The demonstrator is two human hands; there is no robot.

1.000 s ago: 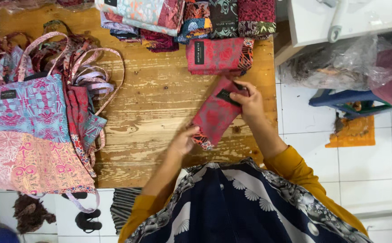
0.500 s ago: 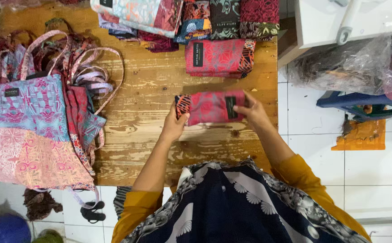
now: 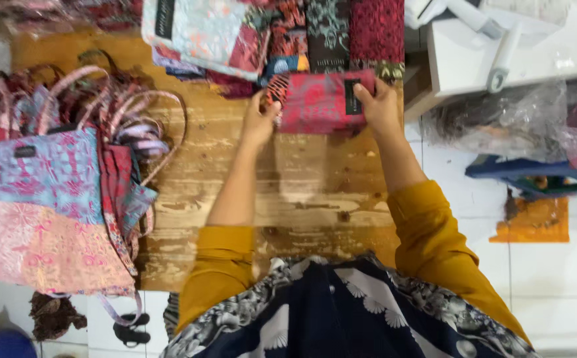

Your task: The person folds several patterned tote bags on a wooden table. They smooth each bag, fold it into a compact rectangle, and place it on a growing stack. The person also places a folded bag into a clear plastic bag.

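1. Both my hands are out at the far edge of the wooden table (image 3: 302, 192), setting a folded red pouch (image 3: 321, 101) against the row of folded cloths there.
2. My left hand (image 3: 260, 119) is closed around the pouch's left end, fingers curled over the striped edge. My right hand (image 3: 379, 106) holds the right end, thumb on top beside the small black label (image 3: 353, 97), fingers wrapped round the side. Both grips look firm rather than loose.
3. The pouch lies flat, long side across, touching the row of cloths behind it. Whether another pouch sits under it I cannot tell.
4. I judge the step to be placing: the pouch is at its spot and is being squared up. The next move would call for aligning its edges with the row and then opening both hands without dragging it askew.
5. Count, as far as I can see: one red pouch in my hands; about four folded pieces in the row behind, a pale blue one (image 3: 195, 30), an orange-patterned one (image 3: 288, 20), a dark teal one (image 3: 326, 33) and a red one (image 3: 376, 30), with others tucked under them that I cannot count.
6. At my left lies a pile of tote bags (image 3: 43, 205), blue and pink on top, with many handles (image 3: 136, 126) tangled above; the number of bags is unclear, at least three.
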